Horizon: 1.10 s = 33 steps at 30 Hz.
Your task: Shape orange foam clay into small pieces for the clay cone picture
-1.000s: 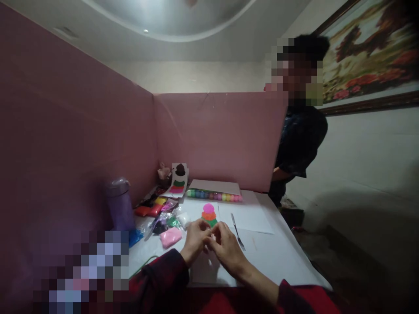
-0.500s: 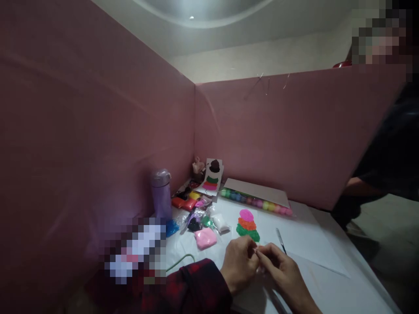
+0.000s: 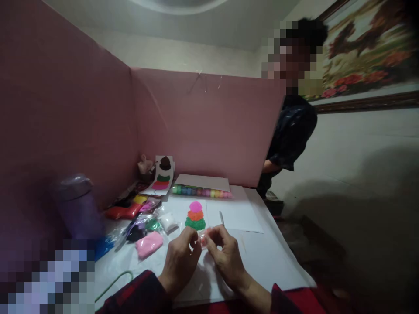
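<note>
Between my two hands is a small clear plastic packet [image 3: 203,240] with something orange-red inside, probably modelling clay. My left hand [image 3: 181,259] pinches its left side with curled fingers. My right hand [image 3: 229,257] grips the right side between thumb and fingers. Just beyond my fingertips lies a sheet with a stack of clay-like patches: pink [image 3: 195,206], orange [image 3: 195,215] and green [image 3: 195,224]. A thin tool [image 3: 221,218], pen or brush, rests to the right of it.
Packets of pink [image 3: 149,245], white [image 3: 168,222] and red clay [image 3: 124,211] lie left, near a purple bottle [image 3: 78,205]. A row of coloured balls [image 3: 199,192] and a patterned card [image 3: 163,174] stand behind. Pink partitions [image 3: 203,126] enclose the table; a person [image 3: 291,131] stands beyond.
The view has swung right, bringing the person and a framed picture into sight. My hands have drawn slightly apart, and the packet between them shows more clearly.
</note>
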Each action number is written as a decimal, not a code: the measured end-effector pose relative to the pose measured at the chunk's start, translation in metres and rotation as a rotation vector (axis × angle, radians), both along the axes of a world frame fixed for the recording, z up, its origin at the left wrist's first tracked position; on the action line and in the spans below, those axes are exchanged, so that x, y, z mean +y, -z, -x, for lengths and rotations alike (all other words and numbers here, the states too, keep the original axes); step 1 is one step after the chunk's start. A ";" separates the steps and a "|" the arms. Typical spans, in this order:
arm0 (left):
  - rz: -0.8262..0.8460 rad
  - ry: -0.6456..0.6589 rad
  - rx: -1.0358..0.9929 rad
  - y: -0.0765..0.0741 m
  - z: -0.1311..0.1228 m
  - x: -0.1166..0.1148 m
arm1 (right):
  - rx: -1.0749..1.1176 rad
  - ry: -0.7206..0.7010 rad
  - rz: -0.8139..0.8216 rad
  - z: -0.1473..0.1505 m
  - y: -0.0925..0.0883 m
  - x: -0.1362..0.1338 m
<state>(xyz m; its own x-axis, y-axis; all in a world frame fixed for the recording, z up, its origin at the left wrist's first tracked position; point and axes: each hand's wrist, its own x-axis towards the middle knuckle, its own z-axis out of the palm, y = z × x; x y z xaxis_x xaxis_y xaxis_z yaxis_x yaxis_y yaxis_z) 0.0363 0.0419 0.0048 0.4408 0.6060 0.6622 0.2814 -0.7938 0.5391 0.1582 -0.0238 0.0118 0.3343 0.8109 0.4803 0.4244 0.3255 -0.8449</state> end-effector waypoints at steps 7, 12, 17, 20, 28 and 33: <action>-0.332 -0.029 0.057 -0.005 0.001 -0.006 | 0.208 -0.078 0.018 0.005 0.002 -0.002; -0.184 0.092 -0.137 -0.007 0.004 -0.003 | 0.030 0.086 -0.115 -0.004 -0.007 -0.004; 0.238 0.177 -0.358 -0.011 0.005 0.005 | 0.300 -0.026 -0.002 -0.014 -0.006 0.005; 0.419 0.268 -0.343 -0.015 0.003 0.003 | 0.464 -0.173 0.020 -0.012 -0.001 0.008; 0.687 0.427 -0.298 -0.018 0.002 -0.004 | 0.515 -0.204 -0.007 -0.011 -0.002 0.005; 0.752 0.407 -0.294 -0.013 0.001 -0.004 | 0.532 -0.166 0.054 -0.011 0.001 0.005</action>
<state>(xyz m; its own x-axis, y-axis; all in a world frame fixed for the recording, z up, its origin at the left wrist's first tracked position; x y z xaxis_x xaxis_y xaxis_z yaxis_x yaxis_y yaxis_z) 0.0356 0.0378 0.0181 0.5914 0.7584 0.2739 -0.1754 -0.2105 0.9617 0.1692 -0.0190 0.0112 0.3854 0.8920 0.2362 -0.1183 0.3017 -0.9460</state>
